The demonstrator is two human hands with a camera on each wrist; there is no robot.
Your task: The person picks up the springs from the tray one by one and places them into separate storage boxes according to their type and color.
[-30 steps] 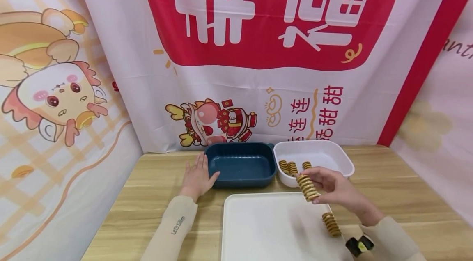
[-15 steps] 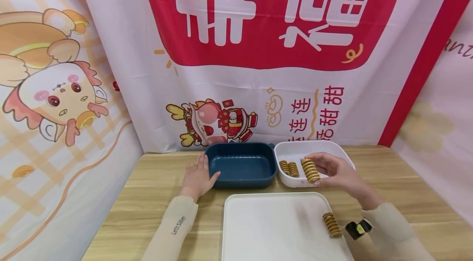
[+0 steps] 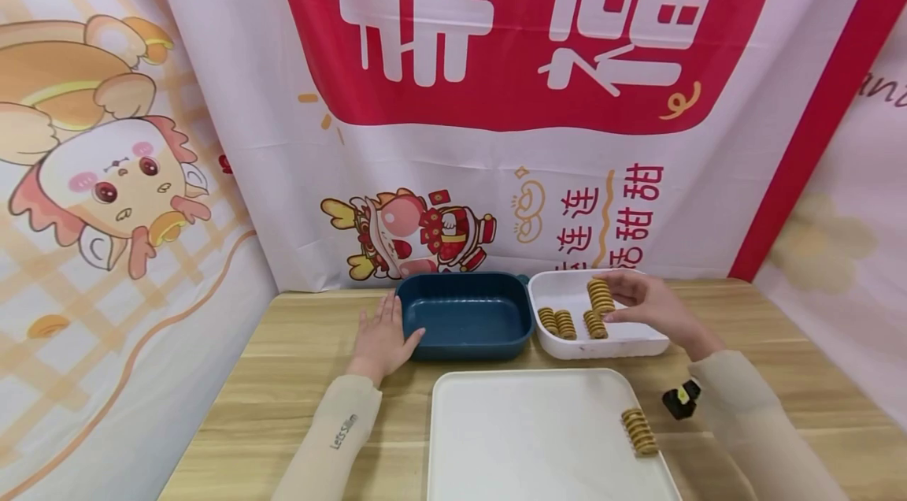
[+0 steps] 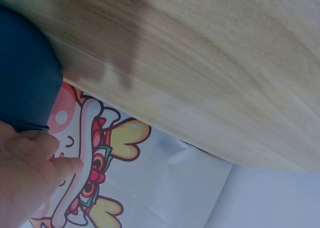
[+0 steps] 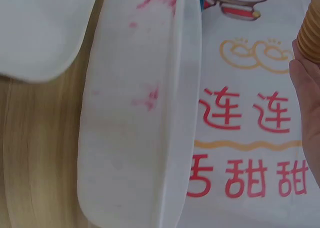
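Observation:
In the head view my right hand pinches a stack of round golden biscuits between thumb and fingers, over the white container. The right wrist view catches this hand and its biscuits at the right edge, above the container's rim. Several shorter-looking biscuit stacks stand inside the container, one just below the held stack. My left hand rests with fairly straight fingers against the left side of the dark blue container, its thumb at the near rim.
A white tray lies in front of the containers on the wooden table. Another biscuit stack lies at its right edge. Behind the containers hangs a printed cloth. The two containers stand side by side against it.
My right hand has carried the biscuit stack away from me, from above the tray's far edge to over the white container. The left hand stays in place at the blue container.

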